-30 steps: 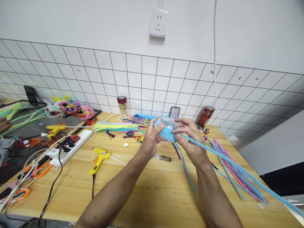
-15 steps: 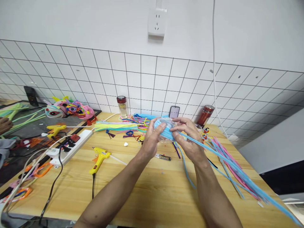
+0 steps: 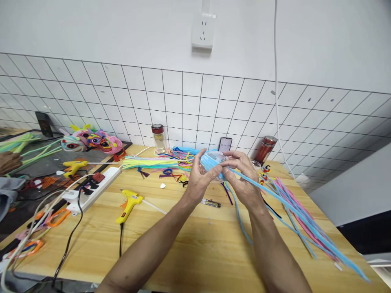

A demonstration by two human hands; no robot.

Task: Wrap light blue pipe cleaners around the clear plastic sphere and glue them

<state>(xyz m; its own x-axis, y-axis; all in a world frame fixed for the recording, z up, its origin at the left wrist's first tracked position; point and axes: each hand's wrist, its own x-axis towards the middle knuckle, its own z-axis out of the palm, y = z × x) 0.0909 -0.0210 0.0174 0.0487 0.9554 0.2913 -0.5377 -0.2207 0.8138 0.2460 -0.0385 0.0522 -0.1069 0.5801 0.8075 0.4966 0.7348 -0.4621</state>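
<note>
Above the middle of the table, my left hand [image 3: 198,181] is closed around the side of a rounded clear plastic piece [image 3: 211,160] covered with rows of light blue pipe cleaner. Its thumb reaches across the front towards the right fingertips. My right hand [image 3: 243,177] grips the other side, its thumb and fingers pinching long blue pipe cleaners [image 3: 275,193] that trail to the lower right. Where they meet the plastic is partly hidden by the fingers. Below the hands lie thread snips [image 3: 211,203] and a loose blue pipe cleaner [image 3: 239,217].
A yellow glue gun [image 3: 130,203] and a white power strip [image 3: 94,190] with cables lie left. Pipe cleaner bundles [image 3: 149,162] lie behind; pink ones [image 3: 302,224] lie right. A phone [image 3: 225,144], glass bottle [image 3: 159,138] and red flask [image 3: 265,149] stand near the wall. Another person's hand [image 3: 9,162] is far left.
My left thumb has slid right across the plastic piece to the right fingertips. The piece has turned slightly, and the trailing pipe cleaners' far end has shifted left into view.
</note>
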